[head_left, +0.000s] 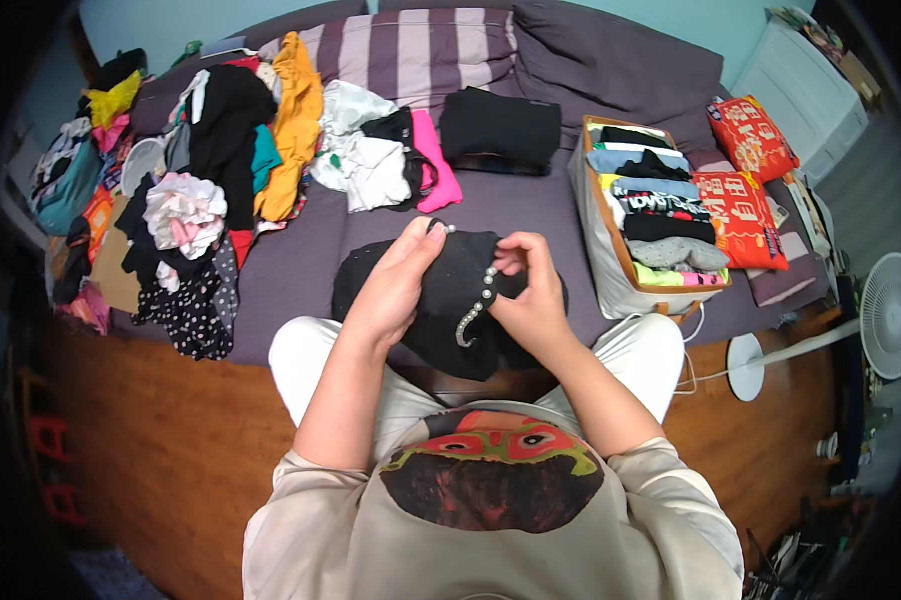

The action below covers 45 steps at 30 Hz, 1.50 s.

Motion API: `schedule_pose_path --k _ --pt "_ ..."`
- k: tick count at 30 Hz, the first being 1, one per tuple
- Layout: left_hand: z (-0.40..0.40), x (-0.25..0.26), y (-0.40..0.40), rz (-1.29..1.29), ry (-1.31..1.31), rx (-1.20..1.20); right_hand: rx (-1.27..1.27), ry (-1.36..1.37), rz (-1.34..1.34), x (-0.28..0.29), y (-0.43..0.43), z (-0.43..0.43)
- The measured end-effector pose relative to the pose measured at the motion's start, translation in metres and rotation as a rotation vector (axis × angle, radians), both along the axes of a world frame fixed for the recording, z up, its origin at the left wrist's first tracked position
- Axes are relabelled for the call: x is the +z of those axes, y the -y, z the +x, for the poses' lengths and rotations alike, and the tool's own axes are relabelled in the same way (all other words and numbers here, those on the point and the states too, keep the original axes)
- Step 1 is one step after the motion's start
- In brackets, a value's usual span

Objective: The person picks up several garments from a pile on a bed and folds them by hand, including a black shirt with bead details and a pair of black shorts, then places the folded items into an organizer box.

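A black garment [458,262] trimmed with a string of pearl-like beads [477,307] is held up over the front edge of the sofa. My left hand [402,281] pinches its upper left part, with a few beads showing at the thumb. At the right, my right hand [529,292] holds the beaded edge between thumb and fingers. More black cloth lies beneath both hands, and where one piece ends cannot be told. Behind them, a folded black garment [501,127] rests on the sofa beside a bright pink garment [437,165] and white clothes [375,169].
A fabric storage box [597,225] with rolled and folded clothes stands at the right, next to red printed packages [750,142]. Heaped clothes [233,127] cover the sofa's left side. A white fan [887,315] is at the far right, with a cable [692,367] near my right knee.
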<state>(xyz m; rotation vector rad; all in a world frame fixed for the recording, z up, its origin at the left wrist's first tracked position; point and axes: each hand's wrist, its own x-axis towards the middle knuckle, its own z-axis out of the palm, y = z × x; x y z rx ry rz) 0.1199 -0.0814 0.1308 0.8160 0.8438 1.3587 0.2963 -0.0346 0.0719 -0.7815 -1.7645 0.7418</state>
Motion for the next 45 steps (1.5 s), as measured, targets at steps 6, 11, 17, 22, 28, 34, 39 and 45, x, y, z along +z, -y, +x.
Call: schedule_pose_path --k 6,11,17,22,28,34,39,45 --pt "0.006 -0.012 -0.004 0.14 -0.103 0.064 -0.045 -0.033 0.164 0.025 -0.001 0.009" --pt "-0.004 -0.018 -0.005 0.158 -0.145 0.073 0.014 -0.045 0.094 0.028 -0.005 0.019" --pt "-0.001 0.002 0.008 0.305 -0.507 -0.046 0.154 -0.127 -0.128 0.042 0.001 0.015" --pt "0.005 0.004 0.008 0.539 -1.204 0.178 0.246 -0.039 -0.036 0.05 0.002 0.016" --pt "0.0 -0.003 -0.009 0.553 -0.91 -0.046 0.241 -0.012 0.0 0.057 -0.002 0.014" --pt "-0.001 0.002 -0.011 0.487 -0.884 -0.019 0.107 -0.078 0.05 0.05 -0.003 0.007" --pt "-0.008 -0.005 -0.012 0.368 -0.773 0.065 0.11 -0.162 0.06 -0.005 0.012 -0.006" --pt "-0.012 -0.007 -0.019 0.416 -0.769 0.202 0.191 0.008 -0.069 -0.021 0.021 -0.013"
